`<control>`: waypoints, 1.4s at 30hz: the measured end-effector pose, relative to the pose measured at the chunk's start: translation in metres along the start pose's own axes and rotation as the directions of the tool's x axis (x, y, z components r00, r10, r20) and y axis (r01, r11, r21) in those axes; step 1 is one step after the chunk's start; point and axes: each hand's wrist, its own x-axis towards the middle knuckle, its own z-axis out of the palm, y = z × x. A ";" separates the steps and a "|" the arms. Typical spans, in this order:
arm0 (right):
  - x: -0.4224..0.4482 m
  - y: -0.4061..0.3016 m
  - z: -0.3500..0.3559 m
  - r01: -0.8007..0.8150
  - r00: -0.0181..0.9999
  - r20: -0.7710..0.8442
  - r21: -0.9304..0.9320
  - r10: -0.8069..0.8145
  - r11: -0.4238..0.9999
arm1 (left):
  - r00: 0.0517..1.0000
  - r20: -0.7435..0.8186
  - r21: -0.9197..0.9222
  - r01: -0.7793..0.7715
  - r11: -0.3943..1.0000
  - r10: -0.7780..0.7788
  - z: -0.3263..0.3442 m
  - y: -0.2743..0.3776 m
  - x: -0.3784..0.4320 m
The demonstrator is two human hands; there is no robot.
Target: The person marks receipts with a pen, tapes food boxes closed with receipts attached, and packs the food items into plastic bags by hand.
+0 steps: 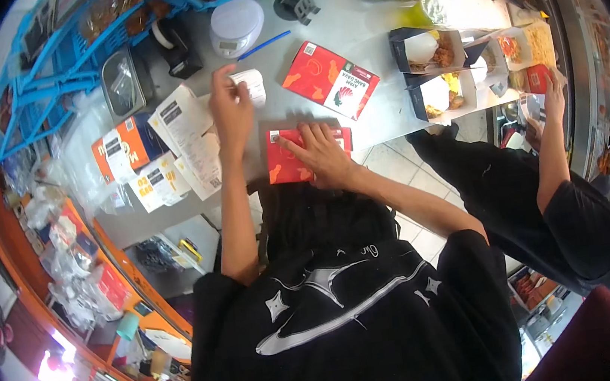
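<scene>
My right hand (326, 154) spans a red printed cardboard box (287, 164) at the counter's front edge. Its thumb lies near a small white printed sticker on the box, and the fingers reach the box's far side. My left hand (231, 111), slightly blurred, is raised left of the box with a curled white paper slip (252, 86) at its fingers. Beyond my right hand, a second red box (326, 79) lies on the steel counter. Printed paper receipts (188, 133) lie left of my left hand, overlapping one another.
Further back are a kitchen scale (236, 23), a blue pen (264, 45), a tape dispenser (176, 47) and a metal tray (123, 84). Blue plastic baskets (52, 72) border the left. Open food boxes (432, 71) stand at right, where a co-worker's hand (554, 91) touches a red item.
</scene>
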 end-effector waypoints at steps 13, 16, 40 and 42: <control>0.048 0.059 -0.098 -0.200 0.969 -0.159 -0.050 0.190 0.978 | 0.998 -0.041 -0.486 0.019 0.874 -0.044 -0.102 0.094 -0.049; 0.059 0.038 -0.115 -0.182 0.943 -0.276 0.045 0.187 0.982 | 0.996 -0.082 -0.495 -0.069 0.866 0.033 -0.126 0.089 -0.081; 0.304 0.013 0.075 -0.105 0.832 -0.395 0.578 0.390 0.809 | 0.960 -0.185 -0.686 0.028 0.727 -0.212 -0.209 0.082 -0.089; 0.303 0.006 0.077 0.045 0.813 -0.349 0.836 0.466 0.547 | 0.979 -0.034 -0.777 0.102 0.621 -0.202 -0.209 0.092 -0.084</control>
